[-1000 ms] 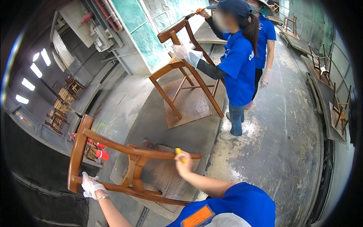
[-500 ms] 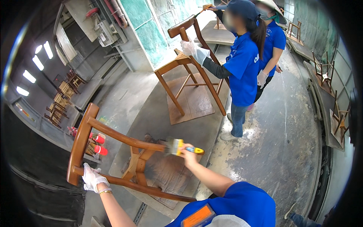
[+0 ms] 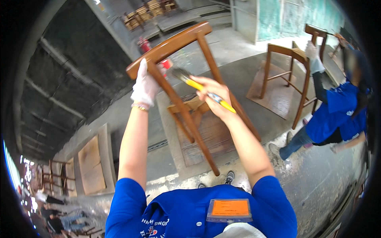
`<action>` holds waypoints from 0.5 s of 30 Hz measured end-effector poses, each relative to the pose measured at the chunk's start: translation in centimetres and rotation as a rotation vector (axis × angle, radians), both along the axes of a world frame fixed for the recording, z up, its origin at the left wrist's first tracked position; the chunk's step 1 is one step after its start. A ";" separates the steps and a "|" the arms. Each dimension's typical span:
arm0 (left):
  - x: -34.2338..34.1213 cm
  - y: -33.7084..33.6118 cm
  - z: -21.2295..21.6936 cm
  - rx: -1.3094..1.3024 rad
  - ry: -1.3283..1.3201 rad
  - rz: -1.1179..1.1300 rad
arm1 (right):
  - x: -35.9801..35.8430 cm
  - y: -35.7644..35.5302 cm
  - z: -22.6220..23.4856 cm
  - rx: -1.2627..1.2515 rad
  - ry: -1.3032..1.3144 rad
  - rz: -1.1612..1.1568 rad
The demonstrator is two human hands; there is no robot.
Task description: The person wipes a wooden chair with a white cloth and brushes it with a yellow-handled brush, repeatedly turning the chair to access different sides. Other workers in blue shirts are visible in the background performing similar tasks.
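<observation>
A low grey platform (image 3: 266,125) is seen stretched across the floor. On its near part, a brown wooden chair (image 3: 179,106) is held at a tilt, its top rail (image 3: 174,44) turned away from the wearer's body; whether its legs are supported cannot be told. To the right, a second chair (image 3: 289,52) is gripped by a co-worker in blue (image 3: 329,113) and is placed over a brown sheet (image 3: 270,99). The hands are held apart. The top rail is clasped by the gloved left hand (image 3: 145,83), close to where one back post is joined. A yellow-handled brush (image 3: 193,83) is grasped in the bare right hand (image 3: 214,93), its dark bristles (image 3: 180,74) seen between the two back posts. A thin bracelet (image 3: 140,106) is worn on the left wrist.
</observation>
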State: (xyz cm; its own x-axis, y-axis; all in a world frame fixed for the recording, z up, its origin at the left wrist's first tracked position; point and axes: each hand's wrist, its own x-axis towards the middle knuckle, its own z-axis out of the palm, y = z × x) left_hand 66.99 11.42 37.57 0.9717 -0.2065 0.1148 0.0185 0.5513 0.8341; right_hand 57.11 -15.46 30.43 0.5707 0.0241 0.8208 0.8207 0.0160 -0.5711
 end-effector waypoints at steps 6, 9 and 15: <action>-1.9 -0.4 1.6 -0.004 0.097 -0.042 | 2.6 6.5 2.5 -0.560 -0.313 -0.181; -0.4 -1.1 0.9 0.118 0.066 0.046 | -0.6 4.8 -6.0 -0.793 -0.304 -0.205; 3.2 -3.0 -2.1 0.431 0.052 0.254 | -18.7 0.1 -23.3 -1.027 0.025 -0.095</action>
State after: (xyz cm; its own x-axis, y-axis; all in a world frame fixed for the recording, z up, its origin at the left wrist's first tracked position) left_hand 70.23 8.38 35.43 0.9996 0.0189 0.0208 -0.0234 0.1490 0.9886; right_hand 38.38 -15.38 7.16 0.6236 0.6607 0.4178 0.7807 -0.5534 -0.2902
